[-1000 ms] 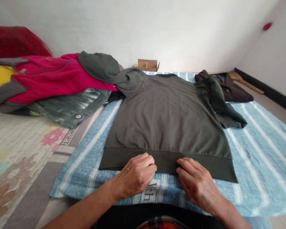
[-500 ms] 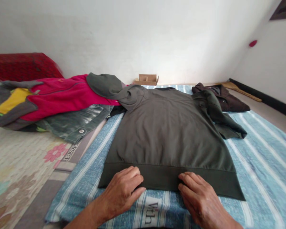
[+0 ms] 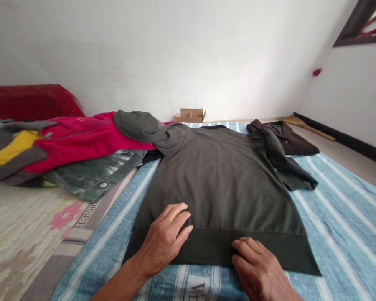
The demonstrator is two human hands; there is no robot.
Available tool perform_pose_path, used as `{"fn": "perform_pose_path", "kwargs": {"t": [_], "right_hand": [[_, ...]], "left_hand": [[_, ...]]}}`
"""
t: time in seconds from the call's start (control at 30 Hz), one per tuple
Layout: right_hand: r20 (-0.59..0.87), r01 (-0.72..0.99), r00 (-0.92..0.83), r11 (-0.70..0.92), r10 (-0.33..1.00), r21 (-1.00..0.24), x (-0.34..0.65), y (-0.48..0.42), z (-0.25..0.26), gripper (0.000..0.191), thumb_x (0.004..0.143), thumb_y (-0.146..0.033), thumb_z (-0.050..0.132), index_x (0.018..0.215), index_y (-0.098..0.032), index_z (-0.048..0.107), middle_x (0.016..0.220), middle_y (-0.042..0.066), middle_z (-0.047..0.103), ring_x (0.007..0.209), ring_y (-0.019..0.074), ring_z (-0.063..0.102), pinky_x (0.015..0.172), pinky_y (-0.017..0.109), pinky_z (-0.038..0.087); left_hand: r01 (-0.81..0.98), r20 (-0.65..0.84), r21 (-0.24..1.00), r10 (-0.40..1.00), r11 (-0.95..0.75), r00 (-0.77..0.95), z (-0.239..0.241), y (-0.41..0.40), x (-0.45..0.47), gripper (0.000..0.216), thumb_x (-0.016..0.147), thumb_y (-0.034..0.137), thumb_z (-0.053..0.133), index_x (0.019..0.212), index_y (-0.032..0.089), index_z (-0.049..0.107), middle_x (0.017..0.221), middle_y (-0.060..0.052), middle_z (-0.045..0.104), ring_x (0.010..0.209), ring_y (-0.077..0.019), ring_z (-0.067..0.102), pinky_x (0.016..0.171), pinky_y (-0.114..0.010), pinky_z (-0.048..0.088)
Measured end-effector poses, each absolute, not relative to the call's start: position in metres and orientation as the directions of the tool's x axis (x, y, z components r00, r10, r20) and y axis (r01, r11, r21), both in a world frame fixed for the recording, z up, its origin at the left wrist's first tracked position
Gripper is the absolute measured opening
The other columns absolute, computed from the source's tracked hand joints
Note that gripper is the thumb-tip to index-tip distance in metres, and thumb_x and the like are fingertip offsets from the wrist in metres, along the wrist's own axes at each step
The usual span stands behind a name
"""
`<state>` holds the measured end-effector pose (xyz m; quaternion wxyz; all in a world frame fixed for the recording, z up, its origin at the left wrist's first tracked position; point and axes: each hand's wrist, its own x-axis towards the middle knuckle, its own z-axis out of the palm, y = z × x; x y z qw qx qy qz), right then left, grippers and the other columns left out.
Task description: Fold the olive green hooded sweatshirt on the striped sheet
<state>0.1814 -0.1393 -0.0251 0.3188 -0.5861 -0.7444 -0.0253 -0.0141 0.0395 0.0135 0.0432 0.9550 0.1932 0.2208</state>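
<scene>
A dark green sweatshirt lies spread face down or back up, I cannot tell which, with its wide hem band nearest me. My left hand is over the hem's left part, fingers apart and slightly bent, holding nothing. At the hem's right-middle, my right hand has its fingers curled together on the band's lower edge; its fingertips are partly hidden. One sleeve runs left over a pink jacket, and the other bends down on the right.
Beneath the sweatshirt is a blue striped sheet. Grey-green denim lies under the pink jacket. Folded dark brown clothing sits at the back right, a small cardboard box by the wall. A floral cover spreads at left.
My left hand has moved forward from the hem edge onto the fabric, its fingers opening. My right hand stays at the hem. The camera view has tilted up slightly.
</scene>
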Motion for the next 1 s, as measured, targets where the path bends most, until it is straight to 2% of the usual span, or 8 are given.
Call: {"fn": "perform_pose_path", "kwargs": {"t": [0.07, 0.13, 0.3, 0.4, 0.5, 0.77, 0.87, 1.0], "right_hand": [[0.532, 0.891, -0.108, 0.319, 0.840, -0.323, 0.181, -0.138, -0.025, 0.026, 0.092, -0.014, 0.035, 0.081, -0.019, 0.058, 0.092, 0.007, 0.063, 0.086, 0.0183, 0.056, 0.075, 0.029, 0.046], [0.572, 0.897, -0.104, 0.326, 0.813, -0.299, 0.180, -0.136, -0.027, 0.026, 0.092, -0.013, 0.035, 0.079, -0.019, 0.058, 0.089, 0.006, 0.063, 0.084, 0.0178, 0.056, 0.074, 0.028, 0.046], [0.639, 0.912, -0.109, 0.331, 0.762, -0.240, 0.181, -0.132, -0.033, 0.028, 0.091, -0.011, 0.035, 0.078, -0.019, 0.058, 0.088, 0.006, 0.064, 0.082, 0.0170, 0.056, 0.072, 0.027, 0.045], [0.668, 0.922, -0.105, 0.324, 0.737, -0.212, 0.182, -0.130, -0.038, 0.028, 0.092, -0.013, 0.036, 0.076, -0.019, 0.058, 0.086, 0.005, 0.064, 0.079, 0.0164, 0.057, 0.070, 0.026, 0.045], [0.696, 0.932, -0.114, 0.319, 0.709, -0.172, 0.183, -0.129, -0.042, 0.029, 0.093, -0.014, 0.036, 0.075, -0.019, 0.058, 0.085, 0.005, 0.064, 0.077, 0.0162, 0.057, 0.069, 0.026, 0.045], [0.767, 0.943, -0.158, 0.325, 0.622, -0.069, 0.184, -0.122, -0.046, 0.033, 0.093, -0.012, 0.035, 0.070, -0.021, 0.057, 0.080, 0.003, 0.065, 0.074, 0.0143, 0.058, 0.066, 0.023, 0.044], [0.824, 0.952, -0.094, 0.292, 0.558, -0.089, 0.183, -0.119, -0.055, 0.035, 0.092, -0.010, 0.034, 0.066, -0.020, 0.055, 0.076, 0.002, 0.064, 0.072, 0.0148, 0.058, 0.064, 0.024, 0.044], [0.826, 0.961, -0.091, 0.267, 0.556, -0.074, 0.180, -0.119, -0.068, 0.029, 0.089, -0.010, 0.038, 0.068, -0.021, 0.055, 0.078, 0.003, 0.065, 0.073, 0.0160, 0.060, 0.065, 0.026, 0.045]], "left_hand": [[0.389, 0.350, 0.109, 0.402, -0.915, 0.846, 0.007, 0.044, -0.010, 0.035, 0.087, 0.027, 0.052, 0.120, 0.013, 0.054, 0.134, -0.016, 0.047, 0.126, -0.0294, 0.040, 0.101, -0.046, 0.039], [0.427, 0.228, 0.068, 0.430, -0.902, 0.873, -0.003, 0.047, -0.010, 0.053, 0.086, 0.037, 0.055, 0.133, 0.016, 0.044, 0.146, -0.016, 0.035, 0.134, -0.0324, 0.028, 0.104, -0.052, 0.033], [0.475, 0.011, 0.068, 0.477, -0.877, 0.879, -0.016, 0.045, -0.019, 0.065, 0.086, 0.048, 0.050, 0.143, 0.024, 0.031, 0.151, -0.013, 0.023, 0.139, -0.0313, 0.020, 0.107, -0.056, 0.023], [0.515, -0.071, 0.098, 0.510, -0.851, 0.857, -0.007, 0.043, -0.020, 0.068, 0.083, 0.047, 0.054, 0.143, 0.025, 0.031, 0.152, -0.013, 0.018, 0.139, -0.0314, 0.017, 0.108, -0.057, 0.021], [0.544, -0.161, 0.144, 0.523, -0.827, 0.837, 0.010, 0.042, -0.013, 0.073, 0.077, 0.046, 0.060, 0.141, 0.024, 0.034, 0.151, -0.015, 0.021, 0.139, -0.0324, 0.018, 0.107, -0.057, 0.023], [0.453, -0.089, 0.240, 0.445, -0.858, 0.891, 0.047, 0.063, 0.057, 0.056, 0.081, 0.045, 0.057, 0.130, 0.019, 0.048, 0.149, -0.017, 0.027, 0.139, -0.0316, 0.016, 0.107, -0.055, 0.023], [0.413, -0.102, 0.292, 0.401, -0.863, 0.910, 0.051, 0.081, 0.099, 0.052, 0.081, 0.044, 0.058, 0.125, 0.016, 0.051, 0.149, -0.020, 0.026, 0.139, -0.0333, 0.017, 0.106, -0.055, 0.023], [0.394, 0.007, 0.455, 0.446, -0.799, 0.895, 0.047, 0.104, 0.159, 0.042, 0.076, 0.040, 0.064, 0.109, 0.014, 0.061, 0.139, -0.020, 0.042, 0.134, -0.0354, 0.031, 0.104, -0.051, 0.029]]}}
